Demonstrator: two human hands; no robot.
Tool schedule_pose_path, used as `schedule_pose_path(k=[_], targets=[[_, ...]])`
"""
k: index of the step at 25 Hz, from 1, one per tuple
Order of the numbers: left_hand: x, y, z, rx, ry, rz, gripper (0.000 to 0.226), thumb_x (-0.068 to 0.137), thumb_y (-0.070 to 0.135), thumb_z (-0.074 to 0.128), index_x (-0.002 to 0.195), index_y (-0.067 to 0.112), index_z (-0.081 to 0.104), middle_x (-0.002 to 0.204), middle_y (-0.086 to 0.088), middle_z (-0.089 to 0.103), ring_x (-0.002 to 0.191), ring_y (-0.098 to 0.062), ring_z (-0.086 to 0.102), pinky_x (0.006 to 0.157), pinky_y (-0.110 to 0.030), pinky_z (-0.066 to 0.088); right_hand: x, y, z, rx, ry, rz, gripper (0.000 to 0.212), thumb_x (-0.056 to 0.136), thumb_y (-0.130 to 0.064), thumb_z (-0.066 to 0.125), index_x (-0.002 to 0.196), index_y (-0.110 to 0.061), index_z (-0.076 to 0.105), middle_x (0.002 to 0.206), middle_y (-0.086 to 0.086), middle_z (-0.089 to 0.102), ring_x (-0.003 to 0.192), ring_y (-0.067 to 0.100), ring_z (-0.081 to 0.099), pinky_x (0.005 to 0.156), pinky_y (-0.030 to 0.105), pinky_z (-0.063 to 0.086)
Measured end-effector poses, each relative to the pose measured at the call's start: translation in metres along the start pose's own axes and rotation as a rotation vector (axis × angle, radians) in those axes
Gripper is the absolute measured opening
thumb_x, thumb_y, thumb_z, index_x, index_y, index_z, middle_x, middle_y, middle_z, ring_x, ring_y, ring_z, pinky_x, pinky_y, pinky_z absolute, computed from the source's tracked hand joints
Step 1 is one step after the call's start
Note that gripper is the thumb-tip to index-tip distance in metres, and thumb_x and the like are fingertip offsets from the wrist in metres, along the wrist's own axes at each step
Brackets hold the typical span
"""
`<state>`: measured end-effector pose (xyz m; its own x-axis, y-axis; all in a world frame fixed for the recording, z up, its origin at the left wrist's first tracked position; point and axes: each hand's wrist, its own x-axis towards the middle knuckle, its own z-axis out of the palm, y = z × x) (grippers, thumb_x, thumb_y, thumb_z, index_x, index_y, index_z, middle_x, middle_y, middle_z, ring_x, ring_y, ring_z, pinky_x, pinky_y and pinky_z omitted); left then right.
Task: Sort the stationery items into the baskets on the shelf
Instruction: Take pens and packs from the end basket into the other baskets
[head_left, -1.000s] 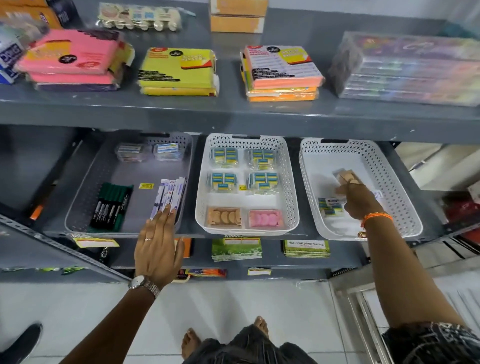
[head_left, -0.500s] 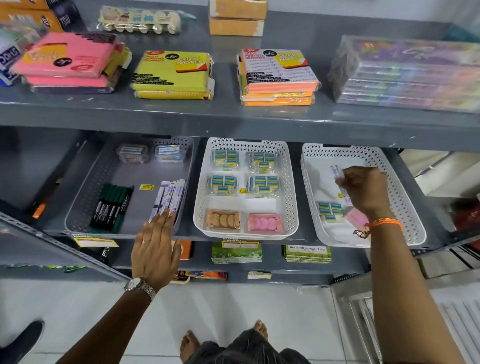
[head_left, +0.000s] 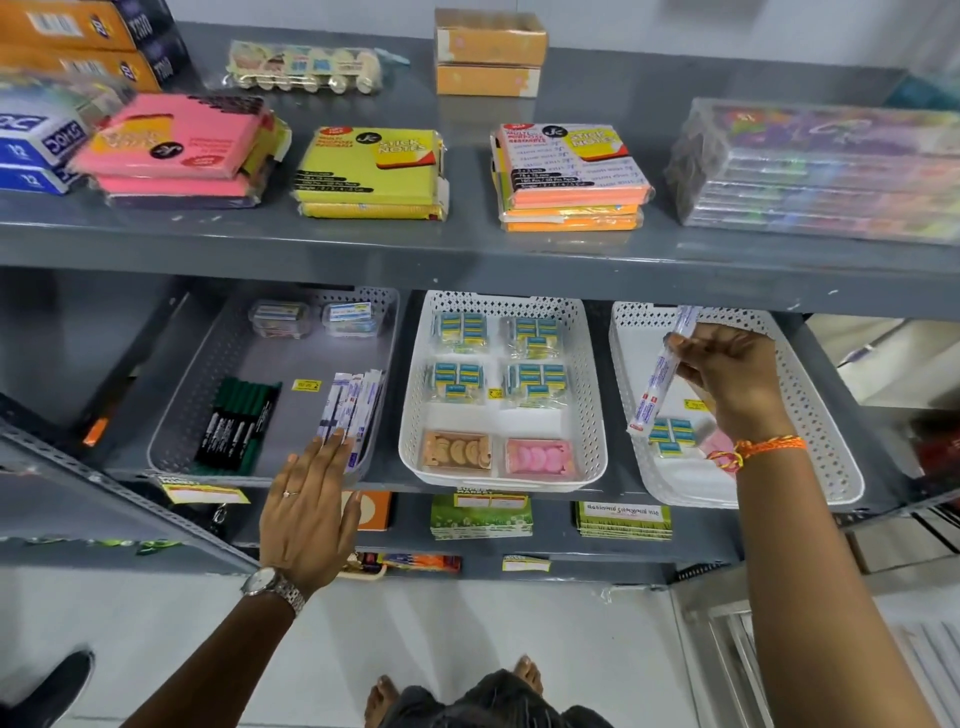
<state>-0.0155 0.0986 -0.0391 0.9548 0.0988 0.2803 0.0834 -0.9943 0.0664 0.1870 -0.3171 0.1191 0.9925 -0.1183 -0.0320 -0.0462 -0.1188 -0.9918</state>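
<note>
three baskets (head_left: 587, 358) – right hand (head_left: 727, 374) grips one pen packet (head_left: 657, 374); left hand (head_left: 311, 514) open, flat, beside the grey basket's packets (head_left: 353, 405) – count unclear.

"STICK NOTES" on yellow pad pack (head_left: 371, 166), same on orange pad pack (head_left: 571, 165), "12" on blue box (head_left: 31, 150)

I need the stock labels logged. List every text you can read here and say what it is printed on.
"STICK NOTES": yellow pad pack on the upper shelf.
"STICK NOTES": orange pad pack, same shelf.
"TRIO": dark end of the orange carton, top left.
"12": blue and white box, far left.
Too small or blurred: the slim white pen packet in the right hand, the yellow price tags, the black markers.
</note>
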Motion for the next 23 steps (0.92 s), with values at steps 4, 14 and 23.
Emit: schedule_pose_path(k=[4, 14, 23], targets=[[-0.009, -0.030, -0.012, 0.007, 0.022, -0.042, 0.067, 0.091, 0.037, 0.045, 0.150, 0.006, 0.044, 0.154, -0.015, 0.049, 0.143, -0.035, 0.044, 0.122, -0.048, 0.022, -0.002, -0.017, 0.059, 0.130, -0.115, 0.013, 0.013, 0.086, 0.005, 0.068, 0.097, -0.001, 0.065, 0.082, 0.013, 0.068, 0.079, 0.021, 0.068, 0.080, 0.040, 0.058], [-0.024, -0.075, -0.016, -0.089, 0.074, -0.139, 0.063, 0.098, 0.039, 0.041, 0.151, 0.004, 0.041, 0.154, -0.017, 0.048, 0.145, -0.035, 0.041, 0.126, -0.040, 0.016, -0.034, -0.012, 0.312, -0.214, -0.551, -0.083, 0.050, 0.077, 0.011, 0.075, 0.112, -0.011, 0.046, 0.073, -0.002, 0.054, 0.061, 0.014, 0.059, 0.050, 0.038, 0.058], [-0.025, -0.077, -0.004, -0.148, 0.125, -0.136, 0.066, 0.093, 0.033, 0.054, 0.153, 0.011, 0.035, 0.155, -0.009, 0.042, 0.148, -0.031, 0.036, 0.129, -0.042, 0.014, -0.031, 0.035, 0.393, -1.003, -0.736, -0.384, 0.077, 0.068, -0.030, 0.090, 0.126, 0.003, 0.052, 0.122, 0.022, 0.065, 0.114, 0.036, 0.062, 0.089, 0.033, 0.048]])
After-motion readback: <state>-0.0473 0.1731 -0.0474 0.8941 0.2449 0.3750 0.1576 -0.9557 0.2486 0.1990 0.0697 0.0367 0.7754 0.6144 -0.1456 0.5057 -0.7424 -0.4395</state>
